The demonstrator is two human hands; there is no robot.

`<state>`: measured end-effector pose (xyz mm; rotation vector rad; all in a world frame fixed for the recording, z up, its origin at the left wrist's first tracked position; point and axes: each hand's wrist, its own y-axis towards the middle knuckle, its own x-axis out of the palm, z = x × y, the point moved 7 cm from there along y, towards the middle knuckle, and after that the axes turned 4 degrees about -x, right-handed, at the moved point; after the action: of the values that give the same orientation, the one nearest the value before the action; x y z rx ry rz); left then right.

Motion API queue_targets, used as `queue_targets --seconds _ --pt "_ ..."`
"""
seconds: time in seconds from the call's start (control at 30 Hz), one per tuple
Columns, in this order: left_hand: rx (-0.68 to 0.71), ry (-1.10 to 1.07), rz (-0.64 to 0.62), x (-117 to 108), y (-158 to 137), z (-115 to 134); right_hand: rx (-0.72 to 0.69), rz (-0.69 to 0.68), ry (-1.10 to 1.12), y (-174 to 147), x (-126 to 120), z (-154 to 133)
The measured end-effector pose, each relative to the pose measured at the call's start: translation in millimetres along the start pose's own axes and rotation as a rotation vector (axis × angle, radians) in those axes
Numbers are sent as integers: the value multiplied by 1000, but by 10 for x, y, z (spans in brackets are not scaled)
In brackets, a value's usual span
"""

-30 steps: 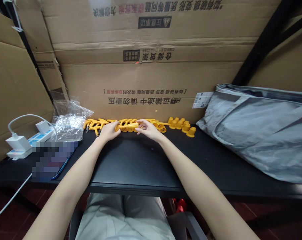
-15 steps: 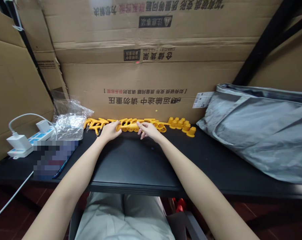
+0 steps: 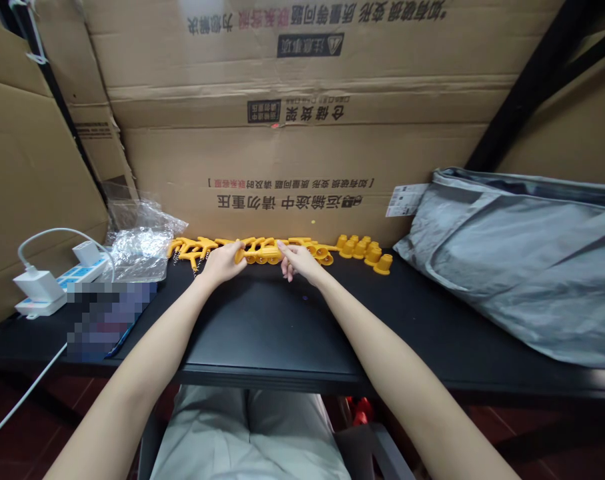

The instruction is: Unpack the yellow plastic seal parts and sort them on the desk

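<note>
Between my two hands is a yellow plastic piece with a ribbed, rod-like body point(image 3: 263, 254), held level above the table. My left hand point(image 3: 224, 262) is closed round its left end, and my right hand point(image 3: 298, 260) pinches its right end between thumb and fingers. Behind it lie several yellow cone-shaped parts point(image 3: 322, 253) with their round open ends toward me. Yellow branched parts point(image 3: 195, 247) lie left of my left hand, with thin coiled springs hanging by them. Several yellow flanged cups point(image 3: 382, 264) stand upright to the right.
A crumpled clear plastic bag point(image 3: 139, 247) and a white power strip point(image 3: 42, 303) with plugs and a cable lie at the left. A grey fabric bag point(image 3: 522, 260) fills the right side. Cardboard point(image 3: 292, 153) walls the back of the black table point(image 3: 277, 320).
The held yellow piece has shifted slightly to the right with both hands. My right fingers have curled in more. Everything else stays in place.
</note>
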<state>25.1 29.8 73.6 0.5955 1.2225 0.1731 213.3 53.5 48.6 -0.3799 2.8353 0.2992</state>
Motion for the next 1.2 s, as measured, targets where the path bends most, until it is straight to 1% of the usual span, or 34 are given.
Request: queue_targets --seconds 0.1,0.23,0.33,0.53,0.73,0.97,1.2 --pt "-18 18 -13 15 9 -17 27 10 -7 -9 -30 5" --pt "-41 9 -7 11 19 -43 -84 -37 61 -8 -50 -62" --pt "-41 6 -6 0 14 -38 -118 -67 71 11 -41 -51" --pt "-19 -25 -7 -21 -10 -13 -78 -31 58 40 -39 11" --pt "-38 -19 -22 -10 -14 -24 -49 -11 37 23 -16 6" --pt "-68 -34 -30 9 6 -61 -29 -41 48 21 30 41" --pt "-53 -46 -30 17 1 -64 -24 -54 51 3 41 54"
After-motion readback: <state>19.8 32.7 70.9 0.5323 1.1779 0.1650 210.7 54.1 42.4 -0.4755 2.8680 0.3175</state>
